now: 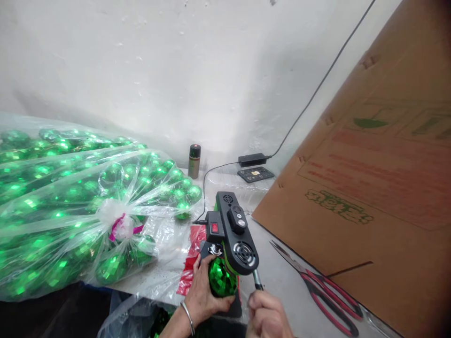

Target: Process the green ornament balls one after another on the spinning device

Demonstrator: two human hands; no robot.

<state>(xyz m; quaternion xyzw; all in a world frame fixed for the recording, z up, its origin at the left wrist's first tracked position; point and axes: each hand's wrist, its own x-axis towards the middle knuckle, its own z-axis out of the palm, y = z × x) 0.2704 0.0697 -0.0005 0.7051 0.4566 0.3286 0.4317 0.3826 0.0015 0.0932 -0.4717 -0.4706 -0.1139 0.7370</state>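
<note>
A shiny green faceted ball (222, 278) is held in my left hand (202, 291), its fingers and thumb around the left side and bottom. The ball rests against the front end of a black machine (235, 230) with round vents and a red switch. My right hand (266, 312) is closed on a metal lever (258, 279) at the machine's front right. Under the machine and ball lie a dark base plate (234, 307) and a red plastic sheet (193, 253). A metal bangle is on my left wrist.
Clear plastic bags of green balls (70, 202) fill the left. Red-handled scissors (317, 286) lie right, beside a large cardboard box (359, 188). Behind the machine are a small bottle (194, 162), a phone (255, 174) and a black power adapter (252, 159) with cables.
</note>
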